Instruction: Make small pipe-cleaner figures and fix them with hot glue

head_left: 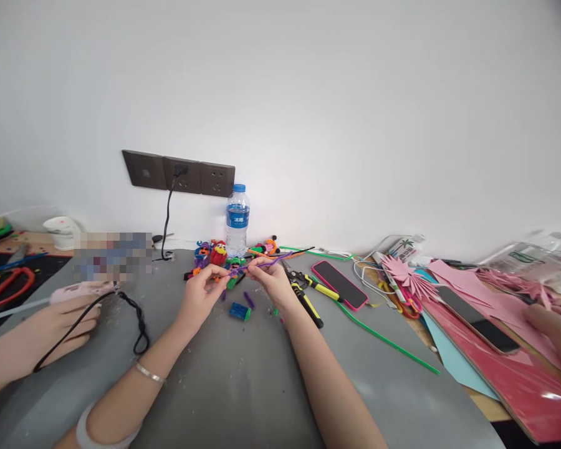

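Observation:
Between my two hands, above the grey tabletop (234,386), stretches a purple pipe cleaner (278,259). My left hand (206,285), with a bracelet on its wrist, pinches one end. Thumb and fingers of my right hand (268,279) close on it a little further along. Just behind the hands sit small pipe-cleaner figures, one of them a red and yellow one (218,252). A blue and green block-like piece (240,311) and a short purple piece (249,300) lie below. Yellow-and-black pliers (307,304) rest beside my right hand.
A water bottle (238,219) stands by the wall. To the right are a pink-cased phone (340,284), a green pipe cleaner (388,338), another phone (477,319) and pink paper (470,284). Other people's hands (72,327) show at both sides; a black cord (143,324) lies left.

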Available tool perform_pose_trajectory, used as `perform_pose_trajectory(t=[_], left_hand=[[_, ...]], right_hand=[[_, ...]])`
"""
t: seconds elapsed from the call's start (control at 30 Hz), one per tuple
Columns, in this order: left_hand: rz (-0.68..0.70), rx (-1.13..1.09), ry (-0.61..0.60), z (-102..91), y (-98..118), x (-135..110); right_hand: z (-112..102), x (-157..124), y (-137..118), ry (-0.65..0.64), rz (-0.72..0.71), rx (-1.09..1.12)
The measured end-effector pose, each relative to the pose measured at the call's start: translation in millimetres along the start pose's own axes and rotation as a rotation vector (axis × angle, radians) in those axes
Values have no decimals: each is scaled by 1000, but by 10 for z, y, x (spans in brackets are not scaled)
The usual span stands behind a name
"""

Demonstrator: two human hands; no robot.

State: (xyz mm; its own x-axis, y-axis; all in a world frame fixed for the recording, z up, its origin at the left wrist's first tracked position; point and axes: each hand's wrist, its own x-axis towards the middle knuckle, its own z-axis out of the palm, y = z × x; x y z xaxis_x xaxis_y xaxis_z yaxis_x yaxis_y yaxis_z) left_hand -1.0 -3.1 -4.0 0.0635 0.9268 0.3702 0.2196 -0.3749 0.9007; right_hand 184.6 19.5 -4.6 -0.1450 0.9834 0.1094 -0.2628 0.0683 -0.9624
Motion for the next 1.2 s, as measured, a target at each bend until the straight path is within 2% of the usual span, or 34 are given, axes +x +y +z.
perform_pose_trajectory(t=[0.23,0.37,0.57,0.8,0.93,1.07,1.2], left_hand=[[20,-14,-6,23,-30,14],[70,44,-24,23,-19,13],[68,71,-16,18,-4,13],[57,15,-61,20,-42,1],[25,-51,-45,19,-33,-3],[-29,-128,16,18,-7,3],[-60,-232,22,28,-2,7]], right_hand=[[68,-32,-48,-51,-33,105],[122,-67,-104,-83,-45,18],[149,-90,-149,-85,-57,-143],[137,-69,-74,-137,-42,-121],[151,-67,-52,-167,-34,-105],[165,-68,-57,-136,-30,-91],[144,-61,-55,-41,-23,-77]])
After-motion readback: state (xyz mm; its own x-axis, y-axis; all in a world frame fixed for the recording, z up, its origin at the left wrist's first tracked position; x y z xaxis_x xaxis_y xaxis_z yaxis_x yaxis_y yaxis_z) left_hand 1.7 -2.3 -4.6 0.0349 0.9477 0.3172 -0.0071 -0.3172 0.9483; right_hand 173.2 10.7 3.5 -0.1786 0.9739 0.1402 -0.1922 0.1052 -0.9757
